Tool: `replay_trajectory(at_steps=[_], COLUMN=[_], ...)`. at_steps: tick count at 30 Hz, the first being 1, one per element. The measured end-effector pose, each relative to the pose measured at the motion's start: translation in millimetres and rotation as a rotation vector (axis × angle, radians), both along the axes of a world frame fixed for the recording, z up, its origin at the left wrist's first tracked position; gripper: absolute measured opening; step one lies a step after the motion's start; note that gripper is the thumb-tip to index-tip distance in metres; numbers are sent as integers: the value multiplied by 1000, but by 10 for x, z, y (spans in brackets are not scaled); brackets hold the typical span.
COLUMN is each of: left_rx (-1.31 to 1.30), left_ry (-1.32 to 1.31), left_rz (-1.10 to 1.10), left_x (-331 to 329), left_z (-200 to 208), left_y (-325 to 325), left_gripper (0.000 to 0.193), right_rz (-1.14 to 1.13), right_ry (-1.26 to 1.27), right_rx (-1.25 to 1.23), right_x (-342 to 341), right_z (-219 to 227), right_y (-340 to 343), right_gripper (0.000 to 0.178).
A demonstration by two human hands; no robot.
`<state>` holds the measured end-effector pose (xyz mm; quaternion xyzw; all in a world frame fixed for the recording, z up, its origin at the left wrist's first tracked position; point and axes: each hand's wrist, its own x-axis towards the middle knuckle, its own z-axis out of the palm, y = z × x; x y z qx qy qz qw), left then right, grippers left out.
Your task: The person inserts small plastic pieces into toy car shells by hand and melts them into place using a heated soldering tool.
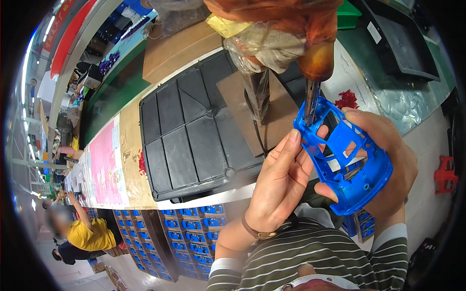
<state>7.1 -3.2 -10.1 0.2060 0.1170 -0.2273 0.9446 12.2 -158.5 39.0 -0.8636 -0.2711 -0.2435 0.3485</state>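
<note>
A blue plastic toy car body shell [361, 189] with open window gaps is held up between my hands, inner side showing. My left hand [279, 186] pinches its left edge with thumb and fingertips. My right hand [393, 155] wraps round the right side, its thumb on the upper rim and a fingertip showing at the lower left. A shiny metal rod [312, 99] points down from an amber-coloured handle [318, 63]. The rod's lower end meets the shell's narrow upper end; whether it touches or enters a hole I cannot tell.
Orange and clear wrapping [272, 39] covers the fixture overhead. Behind it lie a black ribbed plastic lid [189, 131] and a brown board [233, 97]. Red scraps [346, 99] sit on the bench. Trays of blue shells [194, 237] are stacked below. A person in yellow [92, 237] works farther left.
</note>
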Motion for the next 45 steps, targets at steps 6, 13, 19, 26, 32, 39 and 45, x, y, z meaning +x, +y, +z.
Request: replay_trajectory(at_steps=[6, 13, 19, 26, 32, 39, 45], left_rx=[-8, -17, 31, 23, 33, 21, 39], left_ry=[23, -5, -9, 21, 7, 103, 65], left_rz=[-14, -7, -18, -19, -24, -48, -31], left_x=[0, 3, 12, 4, 13, 35, 46], left_z=[32, 10, 28, 17, 22, 15, 52], left_y=[-4, 20, 4, 5, -22, 8, 5], left_gripper=[35, 35, 36, 36, 36, 36, 36], right_rz=[8, 6, -12, 6, 18, 29, -10], right_ry=[-30, -15, 41, 85, 71, 78, 45], right_rx=[-14, -1, 23, 15, 9, 3, -29], right_x=[6, 1, -33, -14, -2, 27, 13], right_z=[-4, -9, 2, -11, 5, 27, 27], right_y=[-7, 2, 14, -13, -54, -22, -6], right_gripper=[78, 79, 82, 81, 81, 80, 78])
